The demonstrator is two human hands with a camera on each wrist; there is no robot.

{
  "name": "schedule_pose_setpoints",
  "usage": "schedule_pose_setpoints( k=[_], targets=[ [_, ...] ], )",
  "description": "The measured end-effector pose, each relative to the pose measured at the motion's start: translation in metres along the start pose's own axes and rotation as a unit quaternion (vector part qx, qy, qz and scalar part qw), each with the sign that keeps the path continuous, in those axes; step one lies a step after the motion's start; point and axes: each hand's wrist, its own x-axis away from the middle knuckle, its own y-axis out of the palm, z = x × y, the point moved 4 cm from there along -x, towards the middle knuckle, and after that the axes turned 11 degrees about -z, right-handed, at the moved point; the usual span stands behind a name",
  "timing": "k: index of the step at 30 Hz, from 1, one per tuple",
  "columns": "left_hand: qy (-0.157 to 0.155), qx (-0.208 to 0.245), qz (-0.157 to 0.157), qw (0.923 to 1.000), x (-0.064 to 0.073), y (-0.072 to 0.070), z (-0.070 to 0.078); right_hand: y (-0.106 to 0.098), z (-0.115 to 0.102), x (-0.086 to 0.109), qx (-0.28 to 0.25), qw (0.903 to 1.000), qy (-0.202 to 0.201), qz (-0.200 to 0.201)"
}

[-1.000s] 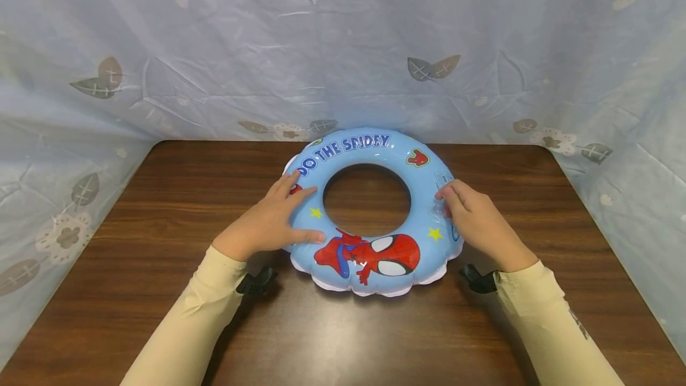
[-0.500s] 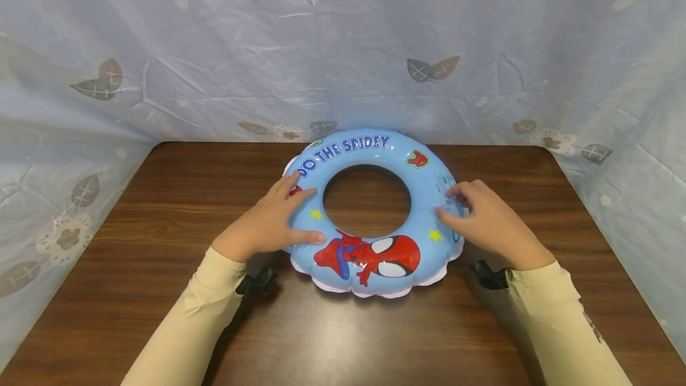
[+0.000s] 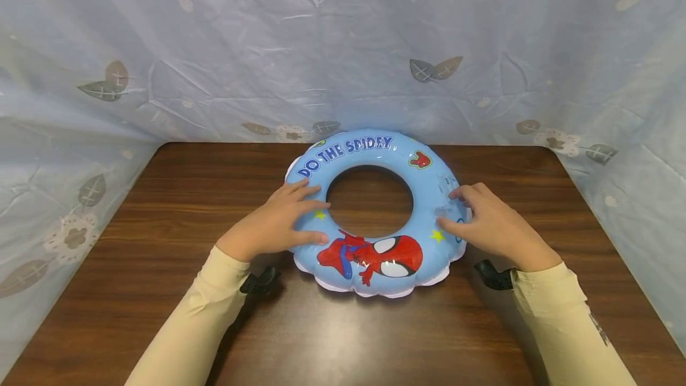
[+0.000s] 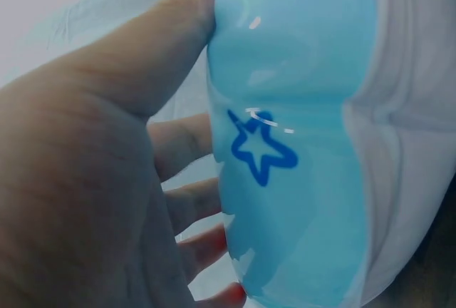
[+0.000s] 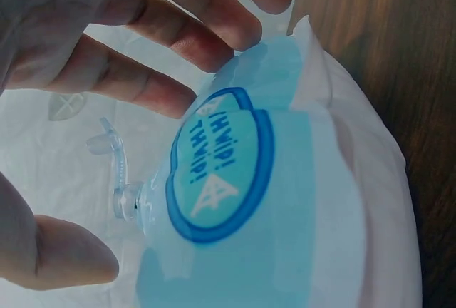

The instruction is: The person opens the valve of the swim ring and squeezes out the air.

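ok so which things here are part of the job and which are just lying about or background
Part of the job:
- swim ring
- clear valve on the ring, cap open
- left hand, resting on the ring
- right hand, near the valve

Just around it:
- wooden table, under the ring
- patterned cloth, behind the table

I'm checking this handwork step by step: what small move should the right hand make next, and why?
Probably close the right hand's thumb and fingers onto the clear valve: it sticks up from the swim ring between them, ungripped, its cap looks unplugged, and the left hand rests on the ring's opposite side.
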Motion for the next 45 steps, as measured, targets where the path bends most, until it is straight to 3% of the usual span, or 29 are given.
schedule_pose_setpoints(
  k=[21,45],
  targets=[
    [-0.007,-0.001,-0.006,1.0000,-0.006,0.003,0.000,0.006,0.006,-0.003,-0.013,0.9998,-0.012,-0.011],
    [-0.015,0.005,0.000,0.9999,-0.002,0.006,0.001,0.014,0.009,-0.010,-0.022,0.9989,-0.034,-0.022]
  ],
)
